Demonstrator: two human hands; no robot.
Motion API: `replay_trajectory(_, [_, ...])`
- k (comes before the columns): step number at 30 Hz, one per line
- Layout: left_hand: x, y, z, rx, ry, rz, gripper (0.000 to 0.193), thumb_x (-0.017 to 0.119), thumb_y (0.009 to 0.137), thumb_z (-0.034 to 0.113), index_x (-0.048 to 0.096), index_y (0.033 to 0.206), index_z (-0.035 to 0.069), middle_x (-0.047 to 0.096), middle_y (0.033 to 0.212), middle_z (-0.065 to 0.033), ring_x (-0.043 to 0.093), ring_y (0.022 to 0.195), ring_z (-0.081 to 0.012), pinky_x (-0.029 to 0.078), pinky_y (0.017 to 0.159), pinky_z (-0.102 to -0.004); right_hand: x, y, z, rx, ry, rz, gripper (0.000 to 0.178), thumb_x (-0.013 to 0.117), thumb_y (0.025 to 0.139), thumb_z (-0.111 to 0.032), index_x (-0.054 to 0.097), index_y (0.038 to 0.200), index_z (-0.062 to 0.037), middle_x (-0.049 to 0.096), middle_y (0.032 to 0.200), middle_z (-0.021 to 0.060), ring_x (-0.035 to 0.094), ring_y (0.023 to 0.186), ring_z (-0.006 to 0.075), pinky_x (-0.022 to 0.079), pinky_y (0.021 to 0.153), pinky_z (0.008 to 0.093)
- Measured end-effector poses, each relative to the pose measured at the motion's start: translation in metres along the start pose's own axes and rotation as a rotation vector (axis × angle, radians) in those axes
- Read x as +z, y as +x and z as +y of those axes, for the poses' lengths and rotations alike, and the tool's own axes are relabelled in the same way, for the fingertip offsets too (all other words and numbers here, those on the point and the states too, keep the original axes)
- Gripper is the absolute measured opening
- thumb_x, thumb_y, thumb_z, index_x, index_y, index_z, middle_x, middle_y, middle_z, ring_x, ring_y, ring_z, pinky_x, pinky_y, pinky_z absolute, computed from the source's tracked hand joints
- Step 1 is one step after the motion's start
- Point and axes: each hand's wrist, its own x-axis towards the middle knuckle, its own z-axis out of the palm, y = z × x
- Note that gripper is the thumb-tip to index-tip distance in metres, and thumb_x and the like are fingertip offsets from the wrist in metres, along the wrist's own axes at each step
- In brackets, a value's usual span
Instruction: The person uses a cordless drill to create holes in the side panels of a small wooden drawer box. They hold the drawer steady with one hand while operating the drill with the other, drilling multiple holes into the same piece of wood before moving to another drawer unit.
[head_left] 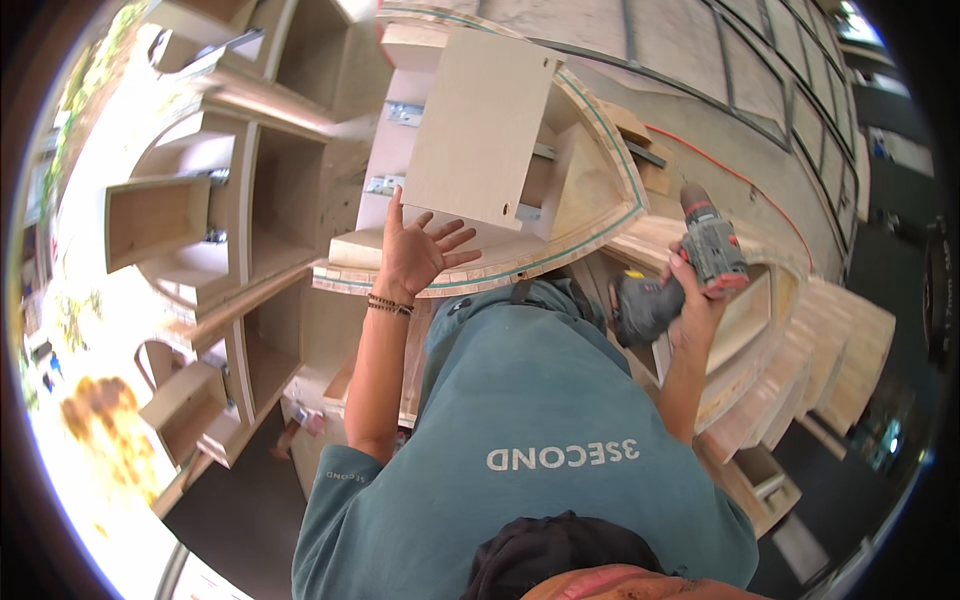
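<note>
Beneath my left hand (418, 252) lies the near side of a curved wooden cabinet (590, 236). The fingers are spread, with nothing in the palm, close to the lower edge of a pale flat panel (482, 125). That panel sits tilted across the cabinet opening and has dark slots at two corners. Metal drawer slides (388, 185) show on the cabinet's inner wall beside it. To the right, my right hand (690, 300) is wrapped around a grey and black cordless drill (714, 245), held beside the cabinet with its chuck pointing away from me.
Several unfinished wooden cabinets (285, 200) with pulled-out drawers stand at the left. Stacked curved wooden pieces (800, 350) lie at the right. An orange cable (735, 172) runs over the floor near a dark metal frame (700, 60).
</note>
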Motion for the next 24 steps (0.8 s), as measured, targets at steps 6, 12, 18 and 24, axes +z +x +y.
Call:
replay_trajectory(6, [0.019,0.011,0.012,-0.112,0.003,-0.243,0.109,0.046,0.089,0.076,0.006,0.16,0.005,0.014,0.159,-0.0346,0.029,0.142,-0.0554,0.045,0.1,-0.0697,0.039,-0.013,0.044,-0.214,0.238,0.046,0.046,0.071,0.083,0.007,0.053,0.125,0.0006,0.065,0.115,0.0136,0.063,0.084,0.0191,0.054,0.074,0.035])
replay_trajectory(12, [0.032,0.019,0.018,-0.174,-0.036,-0.3,0.085,0.039,0.095,0.062,0.029,0.153,0.001,0.027,0.151,-0.0329,0.037,0.134,-0.0586,0.047,0.097,-0.0701,0.087,0.033,0.087,-0.385,0.28,0.1,0.052,0.07,0.085,0.006,0.047,0.132,0.0005,0.062,0.126,0.0141,0.063,0.104,0.0197,0.055,0.091,0.0376])
replay_trajectory(18, [0.027,0.029,0.018,-0.148,-0.085,-0.192,0.084,0.044,0.095,0.06,0.029,0.154,0.002,0.028,0.153,-0.0316,0.033,0.136,-0.0604,0.042,0.101,-0.0727,0.1,0.07,0.12,-0.357,0.177,0.052,0.049,0.072,0.091,-0.003,0.052,0.135,0.0017,0.062,0.13,0.0092,0.059,0.114,0.0162,0.048,0.098,0.032])
replay_trajectory(24, [0.013,0.025,0.01,0.033,0.119,0.008,0.087,0.049,0.093,0.069,0.034,0.154,0.008,0.027,0.156,-0.0297,0.033,0.143,-0.0481,0.033,0.11,-0.0692,0.092,0.082,0.156,-0.454,-0.048,0.074,0.036,0.076,0.091,-0.011,0.063,0.123,0.0004,0.069,0.112,0.0079,0.065,0.102,0.0171,0.051,0.092,0.0326])
